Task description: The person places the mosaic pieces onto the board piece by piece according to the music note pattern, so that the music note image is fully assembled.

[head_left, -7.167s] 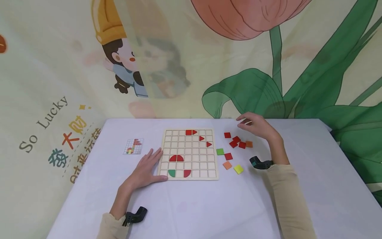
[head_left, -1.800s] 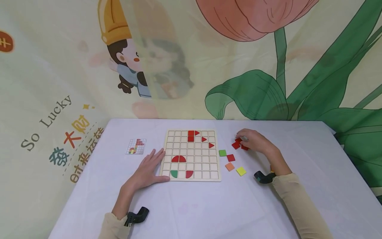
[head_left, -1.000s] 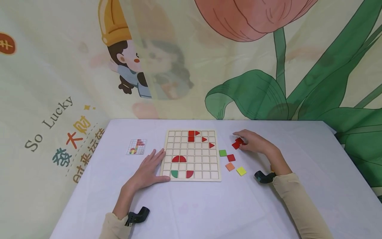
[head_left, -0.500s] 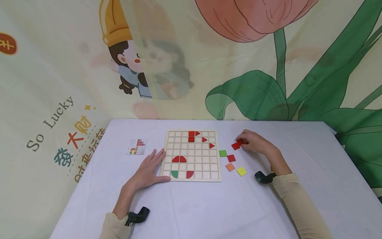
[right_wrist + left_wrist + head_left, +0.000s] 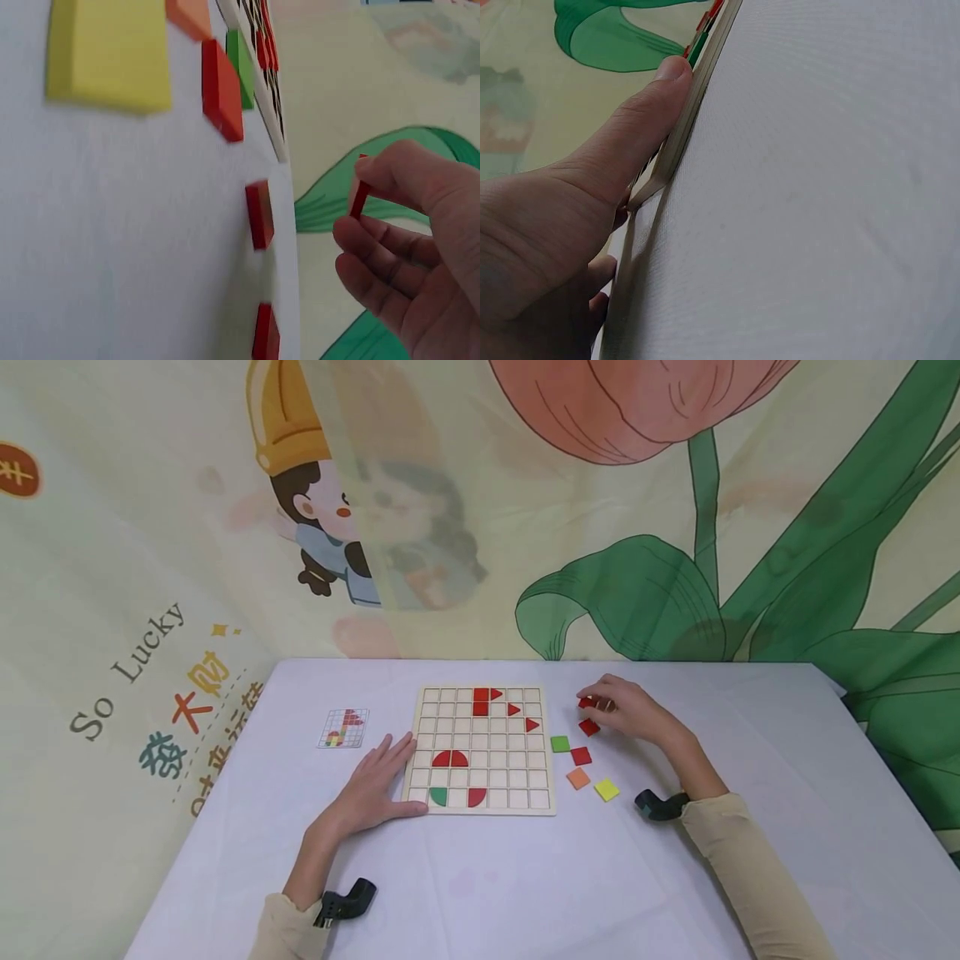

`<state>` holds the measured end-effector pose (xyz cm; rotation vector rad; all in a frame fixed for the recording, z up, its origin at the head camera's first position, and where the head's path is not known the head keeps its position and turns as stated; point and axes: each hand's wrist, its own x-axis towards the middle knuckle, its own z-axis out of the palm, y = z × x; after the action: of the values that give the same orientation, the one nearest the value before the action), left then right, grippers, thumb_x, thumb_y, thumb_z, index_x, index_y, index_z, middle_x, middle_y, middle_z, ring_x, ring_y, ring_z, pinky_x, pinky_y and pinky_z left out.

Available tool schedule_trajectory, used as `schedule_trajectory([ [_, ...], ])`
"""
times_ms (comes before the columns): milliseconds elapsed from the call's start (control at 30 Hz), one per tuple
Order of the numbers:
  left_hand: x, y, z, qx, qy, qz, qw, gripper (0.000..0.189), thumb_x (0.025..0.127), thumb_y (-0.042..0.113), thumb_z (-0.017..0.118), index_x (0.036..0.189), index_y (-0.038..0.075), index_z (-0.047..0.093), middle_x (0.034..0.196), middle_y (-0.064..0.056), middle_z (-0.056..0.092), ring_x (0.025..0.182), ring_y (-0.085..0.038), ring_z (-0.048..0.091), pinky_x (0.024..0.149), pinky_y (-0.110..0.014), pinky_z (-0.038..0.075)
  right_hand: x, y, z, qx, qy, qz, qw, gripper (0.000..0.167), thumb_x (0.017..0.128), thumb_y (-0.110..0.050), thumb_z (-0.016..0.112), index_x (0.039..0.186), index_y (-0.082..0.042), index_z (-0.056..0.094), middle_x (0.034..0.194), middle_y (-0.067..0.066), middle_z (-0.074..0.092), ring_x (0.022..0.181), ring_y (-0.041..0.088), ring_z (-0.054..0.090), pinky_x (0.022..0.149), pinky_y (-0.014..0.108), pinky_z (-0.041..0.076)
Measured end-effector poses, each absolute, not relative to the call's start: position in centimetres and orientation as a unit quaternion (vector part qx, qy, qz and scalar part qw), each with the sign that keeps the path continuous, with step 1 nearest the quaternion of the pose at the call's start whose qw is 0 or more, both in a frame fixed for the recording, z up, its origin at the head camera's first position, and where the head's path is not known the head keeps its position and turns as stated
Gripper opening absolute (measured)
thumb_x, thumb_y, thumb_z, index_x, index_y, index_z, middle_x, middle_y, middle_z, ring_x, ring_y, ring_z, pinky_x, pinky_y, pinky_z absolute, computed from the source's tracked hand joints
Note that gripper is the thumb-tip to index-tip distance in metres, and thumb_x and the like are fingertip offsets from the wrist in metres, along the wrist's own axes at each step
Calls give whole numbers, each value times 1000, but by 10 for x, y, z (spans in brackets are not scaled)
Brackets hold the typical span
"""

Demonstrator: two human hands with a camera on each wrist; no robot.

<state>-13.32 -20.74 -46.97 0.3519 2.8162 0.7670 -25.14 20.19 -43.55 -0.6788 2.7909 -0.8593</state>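
My right hand [image 5: 628, 706] pinches a red square tile [image 5: 358, 191] between thumb and finger, lifted off the table in the right wrist view. Below that hand lie loose red tiles [image 5: 259, 215], one of them [image 5: 588, 727] showing in the head view. My left hand [image 5: 371, 783] rests with straight fingers against the left side of a wooden grid board [image 5: 495, 774], its thumb [image 5: 649, 112] on the near-left corner. On the board, two red squares [image 5: 481, 702] sit one under the other, with red triangles [image 5: 513, 710], red quarter-rounds [image 5: 451, 759] and a green quarter-round [image 5: 438, 797].
Left of the board lies a small printed pattern card [image 5: 343, 728]. Between the board and my right arm are a green tile [image 5: 560, 744], a red tile [image 5: 581, 756], an orange tile [image 5: 577, 778] and a yellow tile [image 5: 607, 790]. A printed curtain [image 5: 420, 527] hangs behind the table.
A second red square has appeared on the board since the oldest frame. Over the last half second, my right hand has risen slightly leftward from the pile with a red tile. My left hand stays put.
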Motion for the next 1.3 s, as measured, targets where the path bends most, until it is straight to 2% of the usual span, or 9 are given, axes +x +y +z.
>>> schedule_trajectory([
  [300, -134, -207, -471, 122, 952, 260, 107, 103, 74, 57, 76, 154, 14, 27, 163, -7, 22, 152, -36, 7, 121, -60, 12, -244, 160, -417, -283, 909, -300, 60, 33, 90, -12, 65, 122, -6, 66, 108, 10, 60, 95, 23, 59, 70, 26, 56],
  [533, -134, -206, -471, 118, 952, 261, 107, 103, 73, 56, 76, 154, 15, 27, 163, -7, 22, 152, -36, 7, 121, -60, 12, -257, 119, -408, -331, 888, -314, 65, 30, 91, -11, 65, 121, -6, 67, 107, 8, 60, 96, 23, 61, 85, 38, 57],
  [867, -134, -207, -469, 124, 951, 264, 97, 103, 73, 55, 77, 154, 14, 27, 163, -8, 23, 152, -36, 8, 120, -60, 13, -272, 77, -414, -338, 894, -277, 101, 32, 91, -13, 67, 123, -8, 67, 110, 8, 62, 98, 21, 60, 86, 32, 56],
  [1067, -132, -210, -467, 127, 952, 263, 97, 102, 74, 54, 76, 154, 12, 28, 162, -9, 24, 151, -38, 9, 120, -61, 13, -273, 70, -425, -324, 910, -228, 121, 26, 89, -19, 70, 114, -10, 70, 107, 5, 64, 91, 18, 59, 82, 29, 54],
  [1300, -132, -211, -469, 122, 952, 262, 106, 104, 74, 57, 75, 155, 15, 25, 163, -6, 21, 152, -35, 7, 121, -59, 11, -272, 69, -433, -325, 919, -189, 115, 14, 89, -16, 69, 102, -10, 72, 96, 5, 61, 81, 17, 52, 72, 26, 48],
])
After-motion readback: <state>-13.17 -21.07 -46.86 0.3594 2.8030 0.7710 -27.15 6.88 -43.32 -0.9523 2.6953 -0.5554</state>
